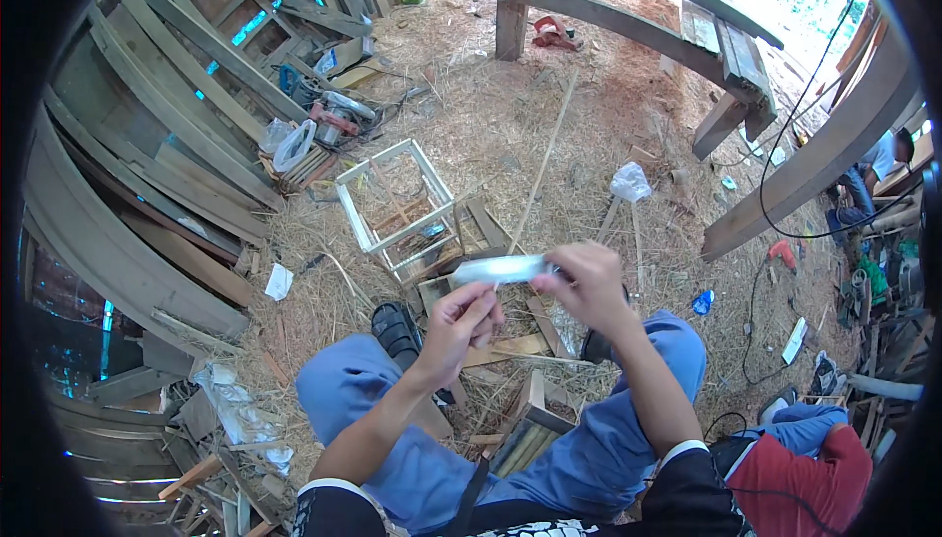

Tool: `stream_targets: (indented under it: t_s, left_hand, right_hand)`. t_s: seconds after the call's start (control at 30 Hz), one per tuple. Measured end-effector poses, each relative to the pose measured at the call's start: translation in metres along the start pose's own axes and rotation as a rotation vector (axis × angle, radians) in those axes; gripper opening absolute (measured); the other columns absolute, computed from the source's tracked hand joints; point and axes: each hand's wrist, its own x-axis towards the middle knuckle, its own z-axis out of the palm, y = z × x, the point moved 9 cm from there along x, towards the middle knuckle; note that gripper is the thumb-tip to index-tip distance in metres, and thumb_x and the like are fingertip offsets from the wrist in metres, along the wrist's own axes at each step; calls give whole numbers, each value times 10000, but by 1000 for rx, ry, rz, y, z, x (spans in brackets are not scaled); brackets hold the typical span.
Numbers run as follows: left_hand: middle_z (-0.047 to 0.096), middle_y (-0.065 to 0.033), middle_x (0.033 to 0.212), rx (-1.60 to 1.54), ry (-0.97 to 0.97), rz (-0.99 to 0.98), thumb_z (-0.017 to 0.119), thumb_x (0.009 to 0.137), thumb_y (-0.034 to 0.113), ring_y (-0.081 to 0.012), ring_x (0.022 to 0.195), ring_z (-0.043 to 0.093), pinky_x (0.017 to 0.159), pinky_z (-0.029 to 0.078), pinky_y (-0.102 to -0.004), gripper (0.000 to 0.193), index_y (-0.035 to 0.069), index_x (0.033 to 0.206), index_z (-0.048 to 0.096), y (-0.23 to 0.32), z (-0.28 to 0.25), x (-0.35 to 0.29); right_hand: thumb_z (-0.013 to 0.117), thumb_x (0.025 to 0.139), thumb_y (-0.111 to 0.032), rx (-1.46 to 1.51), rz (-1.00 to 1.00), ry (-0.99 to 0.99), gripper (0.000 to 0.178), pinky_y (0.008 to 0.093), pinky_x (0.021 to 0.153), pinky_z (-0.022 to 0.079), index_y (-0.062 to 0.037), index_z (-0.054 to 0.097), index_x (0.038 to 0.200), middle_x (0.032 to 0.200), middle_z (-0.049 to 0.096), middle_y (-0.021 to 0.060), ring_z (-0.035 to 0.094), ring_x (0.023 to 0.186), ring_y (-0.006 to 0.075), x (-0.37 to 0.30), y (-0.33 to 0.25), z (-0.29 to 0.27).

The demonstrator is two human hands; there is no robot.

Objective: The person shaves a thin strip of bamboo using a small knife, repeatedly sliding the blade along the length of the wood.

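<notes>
My right hand (586, 280) is closed around one end of a long white object (498, 269), held level above my knees. Motion smears it, so its exact kind does not show. My left hand (465, 323) is just below the object's other end, its thumb and fingers pinched together. Whatever lies between those fingers is too small to make out. Beneath my hands, between my legs, stands a small wooden box-like piece (531, 402) among scraps of wood. Ahead and to the left, a pale rectangular wooden frame (412, 227) rests on the ground.
Straw and shavings cover the ground. Planks (162, 287) lean along the left, near several power tools (334, 123). A heavy wooden bench (511, 28) stands ahead. A plastic bag (630, 182) and a red corded tool (782, 254) lie rightward. A person in red (800, 478) is close on my right.
</notes>
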Motion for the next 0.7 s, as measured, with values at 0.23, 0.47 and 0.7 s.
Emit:
stream_targets:
  t_s: [0.23,0.47,0.7]
  left_hand:
    - [584,-4,872,-140,27,9,541,1031,138,-21,601,372,510,279,-193,328,36,1341,567,2,13,4]
    - [525,14,797,-109,-90,41,548,1032,132,-18,570,337,453,245,-202,180,38,1150,647,6,24,-1]
    - [511,18,802,-95,-77,-19,555,1033,161,-14,577,321,458,242,-195,244,51,1235,638,5,19,-8]
  right_hand:
    - [784,759,-406,66,-161,-24,365,350,587,424,-80,695,897,743,665,41,625,640,215,7,-26,9]
    - [820,691,-447,46,-176,43,429,341,542,397,-62,704,838,674,646,42,588,564,213,6,-18,-5]
    - [821,748,-362,-81,-48,149,346,354,548,416,-49,704,838,666,637,64,585,566,218,1,21,-27]
